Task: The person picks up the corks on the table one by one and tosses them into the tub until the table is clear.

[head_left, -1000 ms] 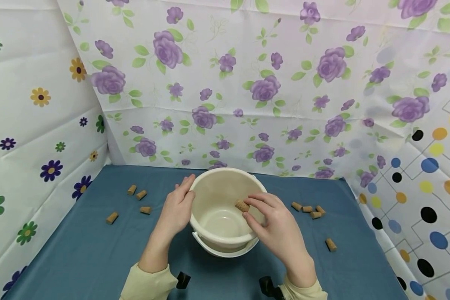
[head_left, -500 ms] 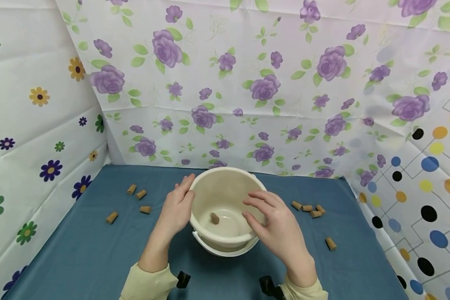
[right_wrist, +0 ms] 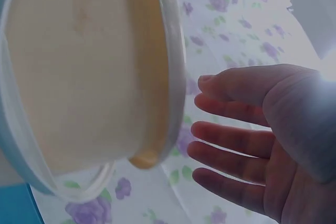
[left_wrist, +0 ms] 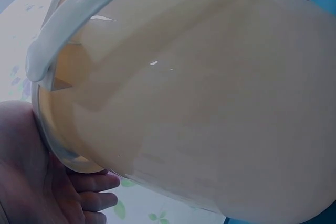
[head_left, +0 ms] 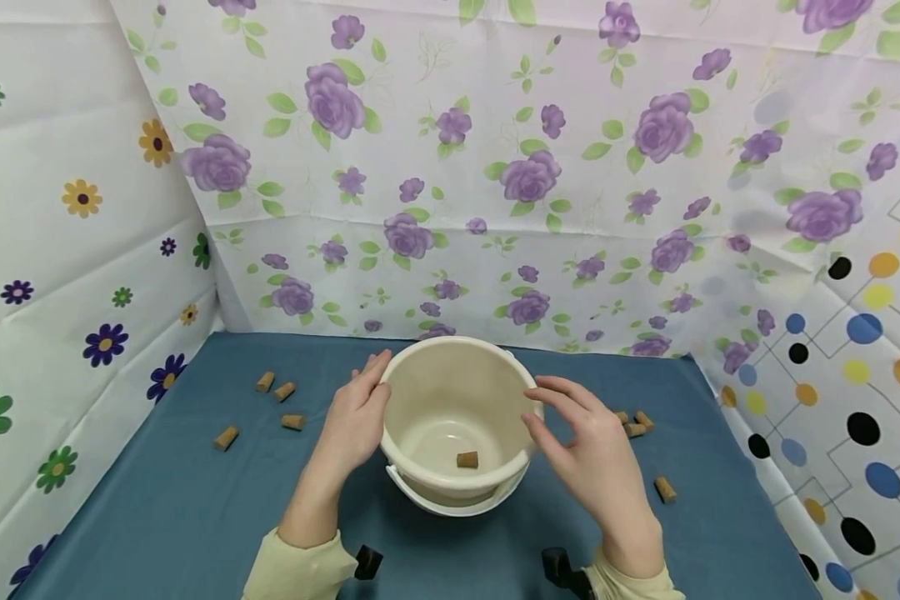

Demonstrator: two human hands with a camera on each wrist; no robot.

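A cream plastic bucket stands upright at the middle of the table, its handle hanging down on the near side. One cork lies on the bucket's floor. My left hand rests against the left rim with its fingers extended along the outside; the left wrist view shows those fingers past the rim. At the right rim, my right hand holds nothing. Its fingers are loosely spread, and in the right wrist view the fingertips point at the bucket's edge.
Several corks are scattered on the blue cloth left of the bucket. More corks sit in a cluster to the right, with a single cork nearer me. Patterned sheets enclose the back and sides.
My right hand has let go of a cork, which dropped into the bucket and shifted rightward on its floor. The hand has then moved right, out to the rim. My left hand stays put.
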